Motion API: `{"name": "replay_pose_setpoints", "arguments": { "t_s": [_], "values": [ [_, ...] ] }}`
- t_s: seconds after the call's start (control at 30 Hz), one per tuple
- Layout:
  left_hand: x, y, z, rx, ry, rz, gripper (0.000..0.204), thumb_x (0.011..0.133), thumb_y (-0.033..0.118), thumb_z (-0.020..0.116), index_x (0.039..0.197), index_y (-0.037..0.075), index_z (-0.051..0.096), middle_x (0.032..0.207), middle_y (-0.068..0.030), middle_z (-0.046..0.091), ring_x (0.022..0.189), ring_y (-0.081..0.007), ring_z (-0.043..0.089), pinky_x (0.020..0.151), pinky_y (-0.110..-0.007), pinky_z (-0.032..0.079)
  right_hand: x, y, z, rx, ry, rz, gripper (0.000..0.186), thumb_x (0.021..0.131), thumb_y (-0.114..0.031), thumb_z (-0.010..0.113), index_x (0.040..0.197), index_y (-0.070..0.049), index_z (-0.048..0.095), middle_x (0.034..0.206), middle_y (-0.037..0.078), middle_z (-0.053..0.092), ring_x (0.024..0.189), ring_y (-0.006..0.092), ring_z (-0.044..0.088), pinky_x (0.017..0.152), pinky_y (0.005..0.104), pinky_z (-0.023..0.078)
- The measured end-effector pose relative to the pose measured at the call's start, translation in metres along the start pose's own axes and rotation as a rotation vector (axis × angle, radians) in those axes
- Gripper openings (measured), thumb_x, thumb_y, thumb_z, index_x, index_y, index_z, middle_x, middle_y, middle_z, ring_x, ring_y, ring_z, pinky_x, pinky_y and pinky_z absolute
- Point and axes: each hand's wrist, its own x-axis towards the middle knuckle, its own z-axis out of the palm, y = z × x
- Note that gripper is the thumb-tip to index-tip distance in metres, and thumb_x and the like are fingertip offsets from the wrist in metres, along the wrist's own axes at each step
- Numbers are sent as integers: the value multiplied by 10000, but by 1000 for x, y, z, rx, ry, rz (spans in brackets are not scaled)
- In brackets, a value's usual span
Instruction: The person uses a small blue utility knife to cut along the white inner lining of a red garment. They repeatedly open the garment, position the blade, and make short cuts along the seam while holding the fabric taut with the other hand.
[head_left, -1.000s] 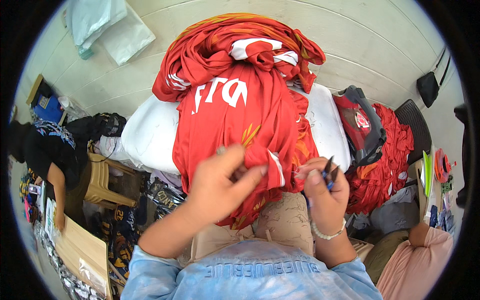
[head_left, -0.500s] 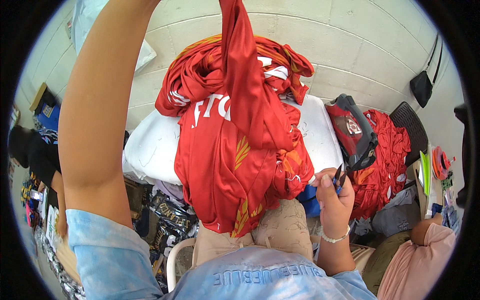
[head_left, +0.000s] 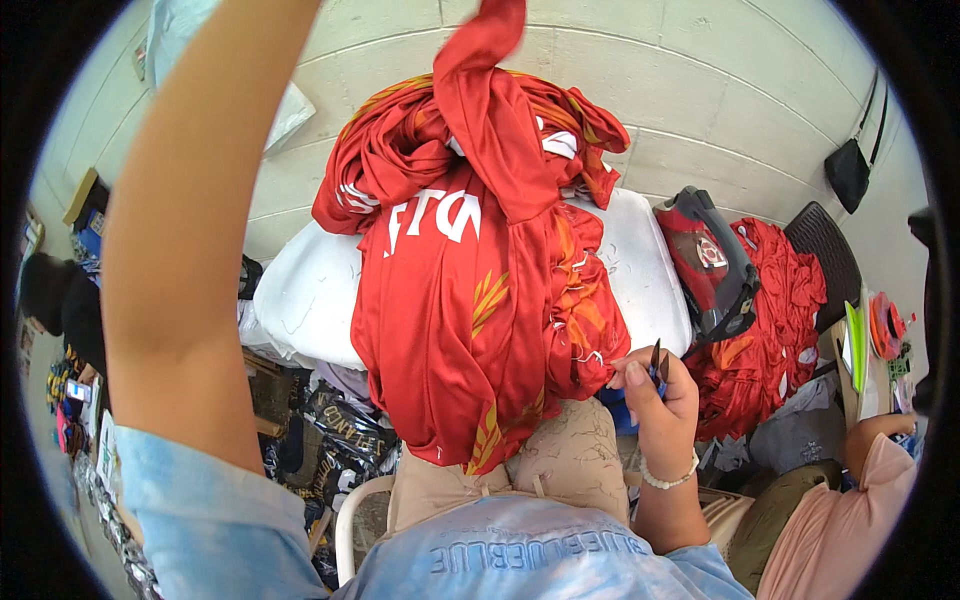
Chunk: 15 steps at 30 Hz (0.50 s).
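Observation:
A heap of red sports jerseys (head_left: 425, 330) with white lettering and yellow leaf trim lies before me, its front spilling over the edge onto my lap. My right hand (head_left: 668, 405) is closed around thread snips (head_left: 658, 366) with dark blades and a blue handle. Its thumb and fingertip pinch at the gathered edge on the heap's right side; whether thread or cloth is between them is too small to tell. My left arm (head_left: 195, 220) stretches up past the top edge, so that hand is out of sight. Near it, a red strip of cloth (head_left: 490, 45) rises from the heap.
The heap rests on a white padded surface (head_left: 300, 295) against a block wall. At right stand a red and grey case (head_left: 708, 265) and another red jersey pile (head_left: 775, 310). A person in a pink sleeve (head_left: 840, 520) sits close on the right; another person in black (head_left: 75, 300) is at left.
The cloth raised at the top was stretched taut and now bends loosely. The snips' blades have turned upright, and my right hand has shifted slightly left. My left arm has swung a little left.

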Motion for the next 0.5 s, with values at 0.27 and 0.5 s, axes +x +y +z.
{"name": "replay_pose_setpoints", "arguments": {
  "t_s": [0.27,0.5],
  "values": [
    [-240,-88,100,298,21,576,429,836,30,595,1259,86,548,1212,-177,581,1142,-330,551,945,-413,432,6,20,-2,26,-82,161,199,953,-141,520,1083,1,572,853,54,618,638,57,487,580,205,419],
    [-364,-94,148,142,-12,-185,241,787,186,729,861,21,571,760,-114,553,702,-278,542,642,-393,436,13,38,29,-175,-265,56,179,888,-88,617,1034,12,586,868,62,616,763,94,575,657,241,463]
  ]
}}
